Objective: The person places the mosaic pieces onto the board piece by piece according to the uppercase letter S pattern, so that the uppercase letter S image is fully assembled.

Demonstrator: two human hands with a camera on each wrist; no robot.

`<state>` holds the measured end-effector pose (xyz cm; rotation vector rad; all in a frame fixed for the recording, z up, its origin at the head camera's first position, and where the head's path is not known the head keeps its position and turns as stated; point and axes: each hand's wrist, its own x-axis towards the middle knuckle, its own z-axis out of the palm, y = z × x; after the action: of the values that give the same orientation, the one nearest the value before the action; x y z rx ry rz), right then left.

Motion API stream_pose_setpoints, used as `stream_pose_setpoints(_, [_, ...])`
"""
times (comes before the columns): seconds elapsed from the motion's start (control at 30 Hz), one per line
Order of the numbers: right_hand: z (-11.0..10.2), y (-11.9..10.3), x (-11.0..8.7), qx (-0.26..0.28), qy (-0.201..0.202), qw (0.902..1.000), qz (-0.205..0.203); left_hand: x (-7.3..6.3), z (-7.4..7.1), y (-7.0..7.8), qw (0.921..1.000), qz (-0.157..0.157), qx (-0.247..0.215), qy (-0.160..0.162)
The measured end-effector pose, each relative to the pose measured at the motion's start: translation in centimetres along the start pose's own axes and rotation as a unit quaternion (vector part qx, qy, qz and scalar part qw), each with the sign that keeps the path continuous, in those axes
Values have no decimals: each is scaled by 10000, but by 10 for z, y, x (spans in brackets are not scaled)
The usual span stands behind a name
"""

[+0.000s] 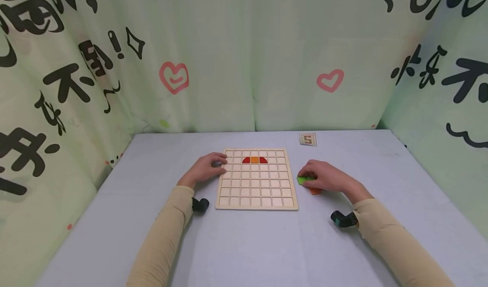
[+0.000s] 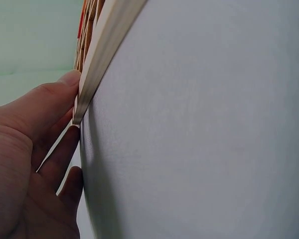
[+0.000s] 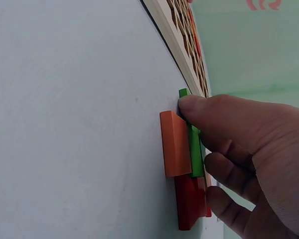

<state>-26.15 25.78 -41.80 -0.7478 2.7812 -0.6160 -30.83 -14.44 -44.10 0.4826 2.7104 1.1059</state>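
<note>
We see a right hand (image 1: 325, 176) pinching a green block (image 3: 196, 152) beside a wooden board (image 1: 257, 208) on a white tablecloth (image 1: 251, 246). An orange block (image 3: 176, 144) and a red block (image 3: 187, 201) crowd close to the grip, and in our judgement a careless pull could drag or scatter them. A left hand (image 1: 207, 168), thumb and fingers loosely spread, touches the board's left edge; a hard push there could slide the board across the cloth. We note pale, straight-edged wood, a raised grid of square cells, and an orange square (image 1: 254, 160) between two round-cornered red pieces (image 1: 246, 160). The loose blocks look smooth, flat and sharp-edged. Beyond the board lies a small patterned card (image 1: 308, 139), slightly askew.
</note>
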Motion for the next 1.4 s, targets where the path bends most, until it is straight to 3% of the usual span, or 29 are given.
stream_pose_setpoints(0.2, [3,1,4,-249,316,9989,222,-1,2,0,9999,-135,-36,-14])
stream_pose_setpoints(0.57, [6,2,7,-192,448,9985,266,0,0,0,10000,9,-34,-14])
stream_pose_setpoints(1.0, [7,-6,13,333,741,9962,328,-1,2,-1,9999,-71,-92,18])
stream_pose_setpoints(1.27, [11,-19,31,633,971,9931,200,-1,2,-2,9998,-33,-182,40])
stream_pose_setpoints(1.4, [13,-25,42,794,862,9931,17,-1,2,-4,9999,-59,-158,38])
